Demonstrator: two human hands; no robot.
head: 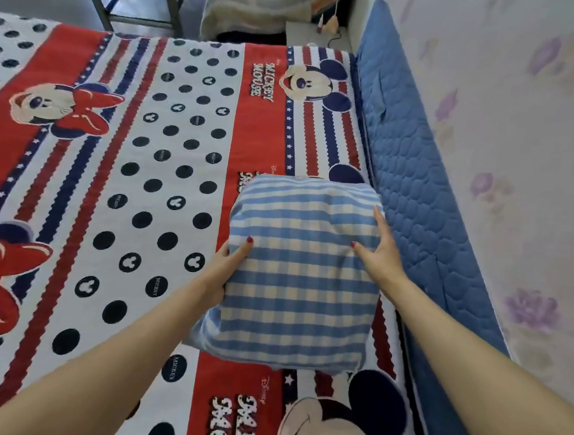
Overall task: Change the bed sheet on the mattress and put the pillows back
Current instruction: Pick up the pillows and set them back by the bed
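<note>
The bed is already wearing its sheet [145, 172], the red, white and blue one with cartoon mice and black dots. It is lying flat and smooth across the mattress, so the sheet part is looking done, as far as can be seen. The near edges and corners are out of view, so it is hard to say if they are tucked in.

Now the pillow part is going on. Both hands are holding one pillow [301, 280], the blue and white checked one. The left hand [226, 267] is gripping the pillow's left side, with the thumb on top and the fingers hidden under it. The right hand [382, 252] is pressing against the pillow's right side, with its fingers out straight along the edge and its thumb on top. The pillow is sitting between the two hands, over the sheet, and it is not clear if it is resting on the bed or being held just above it.

Just past the right hand, a blue quilted pad [418, 193] is standing along the wall [525, 133].

No other pillow is showing, so more may be left to put back.
</note>
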